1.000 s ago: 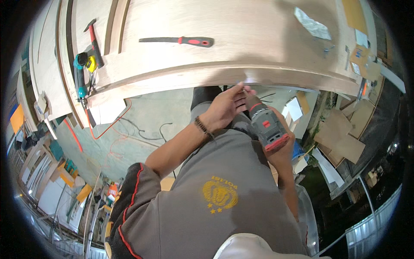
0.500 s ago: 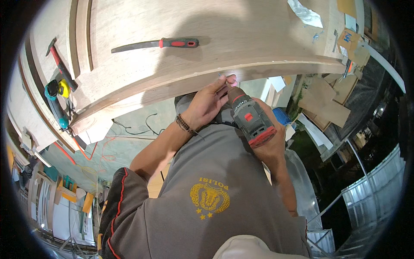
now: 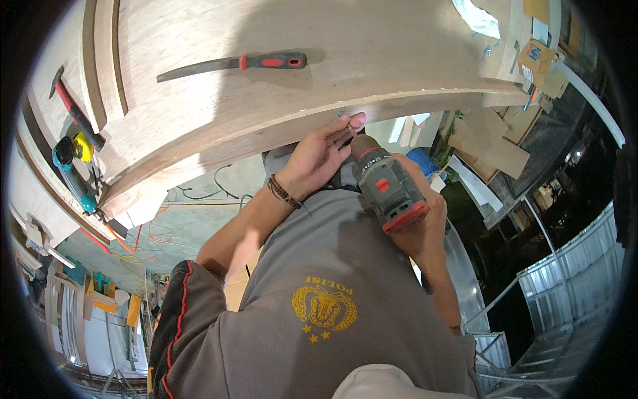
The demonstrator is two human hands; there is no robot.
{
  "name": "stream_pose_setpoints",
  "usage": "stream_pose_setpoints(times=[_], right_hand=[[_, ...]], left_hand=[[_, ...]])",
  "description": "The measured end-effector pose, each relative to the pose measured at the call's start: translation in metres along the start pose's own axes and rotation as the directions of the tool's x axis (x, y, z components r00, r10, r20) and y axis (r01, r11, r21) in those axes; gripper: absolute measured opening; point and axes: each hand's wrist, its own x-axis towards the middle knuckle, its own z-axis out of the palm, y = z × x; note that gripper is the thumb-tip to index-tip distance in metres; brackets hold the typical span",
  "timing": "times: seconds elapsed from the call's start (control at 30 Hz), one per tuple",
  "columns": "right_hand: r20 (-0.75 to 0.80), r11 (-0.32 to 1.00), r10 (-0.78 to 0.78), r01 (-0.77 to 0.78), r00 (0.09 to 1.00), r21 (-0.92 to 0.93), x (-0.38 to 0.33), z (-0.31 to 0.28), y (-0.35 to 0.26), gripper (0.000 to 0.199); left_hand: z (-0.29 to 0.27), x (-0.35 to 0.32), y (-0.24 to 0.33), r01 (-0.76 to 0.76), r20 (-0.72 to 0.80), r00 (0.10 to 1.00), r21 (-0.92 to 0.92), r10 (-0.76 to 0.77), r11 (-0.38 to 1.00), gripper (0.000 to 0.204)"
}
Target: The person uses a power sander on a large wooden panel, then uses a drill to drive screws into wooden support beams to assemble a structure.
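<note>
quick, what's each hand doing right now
Left hand: fingers pinched at the tip of the drill, against the edge of the wooden panel; what they pinch is too small to tell.
Right hand: closed around the cordless drill.

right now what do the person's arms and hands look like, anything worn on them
Both hands are bare, no gloves. The left hand has a dark braided band around the wrist. The left arm comes out of a short grey sleeve edged with red piping. The right hand shows nothing worn.
</note>
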Motion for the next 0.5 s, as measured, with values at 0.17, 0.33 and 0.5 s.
stream_pose_setpoints(times=[0.17,0.33,0.5], right_hand=[[0.014,1.000,0.012,-0.012,1.000,-0.005,0.001,0.000,-0.010,0.085],[-0.007,0.999,0.014,-0.014,1.000,-0.044,0.003,0.000,-0.011,0.085],[-0.025,0.995,0.014,-0.016,1.000,-0.096,0.004,0.001,-0.013,0.085]], left_hand=[[-0.003,0.004,-0.001,0.010,0.000,1.000,-0.080,-0.010,0.997,0.031],[-0.004,0.009,-0.002,0.031,-0.025,0.999,-0.084,-0.033,0.996,0.033],[-0.004,0.009,0.001,0.040,-0.025,0.999,-0.082,-0.042,0.996,0.035]])
